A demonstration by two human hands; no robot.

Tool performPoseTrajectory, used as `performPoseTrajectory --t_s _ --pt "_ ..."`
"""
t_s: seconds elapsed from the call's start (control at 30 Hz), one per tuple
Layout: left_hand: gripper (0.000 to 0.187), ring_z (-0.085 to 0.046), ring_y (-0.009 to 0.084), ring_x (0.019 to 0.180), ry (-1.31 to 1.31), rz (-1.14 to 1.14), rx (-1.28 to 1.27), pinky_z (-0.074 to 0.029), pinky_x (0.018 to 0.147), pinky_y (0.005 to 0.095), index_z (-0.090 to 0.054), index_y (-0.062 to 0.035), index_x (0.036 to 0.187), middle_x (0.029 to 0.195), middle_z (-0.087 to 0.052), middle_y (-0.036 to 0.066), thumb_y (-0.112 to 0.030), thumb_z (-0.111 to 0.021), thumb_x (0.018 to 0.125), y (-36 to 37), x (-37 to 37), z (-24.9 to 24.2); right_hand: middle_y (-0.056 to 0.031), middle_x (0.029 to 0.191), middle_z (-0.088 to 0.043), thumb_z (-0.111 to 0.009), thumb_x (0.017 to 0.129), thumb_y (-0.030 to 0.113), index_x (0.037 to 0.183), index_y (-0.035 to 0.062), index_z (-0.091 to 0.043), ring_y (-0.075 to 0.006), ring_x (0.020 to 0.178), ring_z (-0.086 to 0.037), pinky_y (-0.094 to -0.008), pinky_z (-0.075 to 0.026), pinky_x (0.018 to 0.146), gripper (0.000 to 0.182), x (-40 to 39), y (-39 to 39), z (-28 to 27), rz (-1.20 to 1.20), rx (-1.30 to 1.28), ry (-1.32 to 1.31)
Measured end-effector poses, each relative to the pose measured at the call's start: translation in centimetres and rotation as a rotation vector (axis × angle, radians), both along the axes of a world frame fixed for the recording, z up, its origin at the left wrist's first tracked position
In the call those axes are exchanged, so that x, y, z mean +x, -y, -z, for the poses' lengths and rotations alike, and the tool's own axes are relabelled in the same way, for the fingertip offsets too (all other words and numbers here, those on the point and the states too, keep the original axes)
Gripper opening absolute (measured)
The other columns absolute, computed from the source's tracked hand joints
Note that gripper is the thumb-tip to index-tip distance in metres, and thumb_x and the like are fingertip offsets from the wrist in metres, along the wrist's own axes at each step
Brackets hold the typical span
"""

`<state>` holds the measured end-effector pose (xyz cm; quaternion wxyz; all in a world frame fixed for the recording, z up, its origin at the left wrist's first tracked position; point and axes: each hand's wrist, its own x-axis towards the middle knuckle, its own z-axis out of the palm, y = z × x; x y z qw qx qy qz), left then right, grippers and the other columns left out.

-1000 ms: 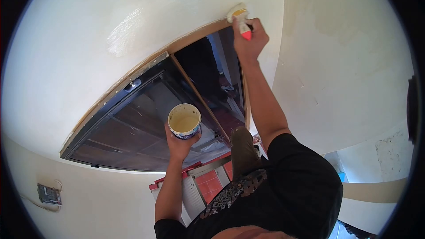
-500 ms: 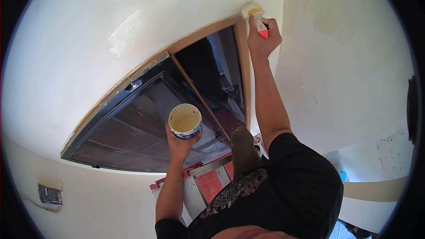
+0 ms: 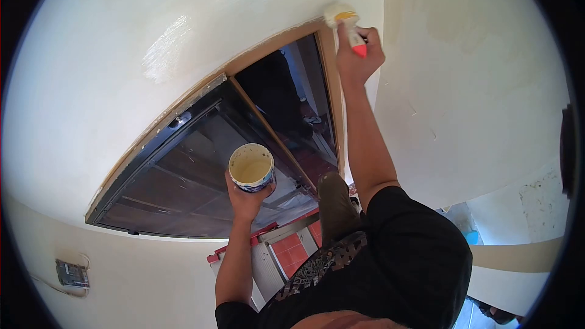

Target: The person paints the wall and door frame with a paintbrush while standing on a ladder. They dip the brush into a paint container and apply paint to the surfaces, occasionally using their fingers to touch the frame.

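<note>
My right hand [image 3: 359, 58] is raised at the upper right and grips a paintbrush [image 3: 358, 47] by its pale handle with a red end. Its bristles rest at the wall [image 3: 268, 6] just above the top right corner of the wooden door frame [image 3: 326, 39]. My left hand [image 3: 248, 200] is wrapped around a paint bucket [image 3: 251, 167] in front of my body. Cream paint shows inside the bucket, and drips mark its rim and outer side. A glossy wet-looking patch [image 3: 167, 49] lies on the wall at the upper left.
Below me stands a ladder [image 3: 292, 240] with red parts over red floor tiles [image 3: 287, 253]. A dark door [image 3: 183, 176] spans the middle, beside a dark opening. An electrical box [image 3: 72, 273] with a cable is on the lower left wall. Another wall [image 3: 469, 97] adjoins at right.
My right hand and the brush have moved slightly left along the wall over the frame's corner. The view has shifted a little. My left hand still holds the bucket.
</note>
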<state>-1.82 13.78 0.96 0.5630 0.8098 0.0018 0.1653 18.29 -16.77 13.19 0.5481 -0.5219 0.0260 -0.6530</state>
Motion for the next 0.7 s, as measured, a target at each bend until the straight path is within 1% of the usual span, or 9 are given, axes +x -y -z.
performPoseTrajectory --t_s 0.07,0.13,0.3,0.33,0.4,0.47,0.53,0.63,0.7 --pt "0.095 -0.061 0.0245 0.120 -0.003 0.009 0.011 -0.046 0.106 0.0363 -0.045 -0.0047 0.136 0.127 -0.063 0.011 -0.007 -0.097 0.057 0.0 -0.1 -0.1 -0.0025 0.069 -0.063 -0.090 0.081 0.016 0.077 0.0015 -0.061 -0.0072 0.066 -0.054 -0.0272 -0.049 0.062 0.033 1.1 0.9 -0.2 0.064 0.032 -0.010" --pt "0.095 -0.061 0.0245 0.121 -0.018 0.006 -0.023 -0.046 0.107 0.0363 -0.044 -0.0046 0.137 0.128 -0.062 0.011 -0.007 -0.097 0.057 0.2 -0.1 -0.2 -0.0080 0.067 -0.062 -0.090 0.080 0.014 0.080 0.0013 -0.061 -0.0123 0.062 -0.053 -0.0304 -0.048 0.060 0.031 2.4 0.7 -0.1 0.036 0.000 -0.024" --pt "0.096 -0.061 0.0243 0.121 0.001 0.008 -0.016 -0.046 0.107 0.0363 -0.044 -0.0048 0.137 0.129 -0.062 0.011 -0.007 -0.097 0.057 0.1 0.0 0.0 -0.0105 0.067 -0.061 -0.088 0.082 0.015 0.080 0.0030 -0.061 -0.0172 0.061 -0.059 -0.0309 -0.048 0.059 0.030 1.9 -6.0 0.0 -0.122 -0.096 0.086" --pt "0.096 -0.061 0.0243 0.121 -0.004 0.012 -0.041 -0.046 0.107 0.0364 -0.044 -0.0049 0.137 0.129 -0.062 0.011 -0.007 -0.097 0.057 0.1 0.0 0.0 -0.0105 0.067 -0.061 -0.088 0.082 0.015 0.080 0.0030 -0.061 -0.0172 0.061 -0.059 -0.0309 -0.048 0.059 0.030 1.3 -6.9 0.1 -0.119 -0.093 0.082" --pt "0.095 -0.061 0.0243 0.121 -0.006 0.015 -0.048 -0.046 0.107 0.0364 -0.045 -0.0052 0.137 0.128 -0.062 0.011 -0.007 -0.097 0.057 0.2 -0.1 0.1 -0.0104 0.068 -0.063 -0.087 0.082 0.013 0.081 0.0039 -0.061 -0.0190 0.061 -0.062 -0.0309 -0.049 0.059 0.028 -1.1 -8.2 -0.7 -0.301 -0.085 -0.039" --pt "0.095 -0.060 0.0242 0.121 0.005 0.008 -0.056 -0.046 0.107 0.0365 -0.045 -0.0054 0.136 0.128 -0.062 0.011 -0.007 -0.097 0.057 0.0 -0.1 0.0 -0.0099 0.068 -0.063 -0.087 0.082 0.011 0.081 0.0038 -0.061 -0.0177 0.062 -0.061 -0.0308 -0.048 0.059 0.028 -1.4 -7.3 -0.3 -0.235 -0.116 0.011" --pt "0.093 -0.061 0.0242 0.121 0.002 0.007 -0.010 -0.046 0.106 0.0365 -0.045 -0.0057 0.136 0.128 -0.062 0.010 -0.007 -0.096 0.058 0.1 -0.1 -0.1 -0.0090 0.068 -0.062 -0.088 0.082 0.012 0.081 0.0027 -0.061 -0.0154 0.062 -0.059 -0.0306 -0.048 0.060 0.028 -0.7 -4.8 0.0 -0.065 -0.057 0.108" --pt "0.092 -0.061 0.0240 0.120 0.020 0.018 -0.010 -0.047 0.106 0.0363 -0.045 -0.0057 0.135 0.127 -0.062 0.010 -0.007 -0.096 0.058 0.0 0.0 0.0 -0.0082 0.068 -0.061 -0.087 0.083 0.013 0.080 0.0018 -0.061 -0.0135 0.063 -0.057 -0.0304 -0.048 0.060 0.029 0.7 -0.5 -0.3 0.007 0.021 0.023" --pt "0.092 -0.061 0.0239 0.120 0.011 0.016 -0.012 -0.047 0.106 0.0363 -0.046 -0.0058 0.135 0.127 -0.062 0.010 -0.007 -0.096 0.058 0.1 -0.1 0.0 -0.0016 0.069 -0.060 -0.090 0.082 0.016 0.078 0.0015 -0.061 -0.0069 0.066 -0.053 -0.0266 -0.047 0.061 0.032 1.6 1.2 -0.7 0.128 -0.031 -0.040"
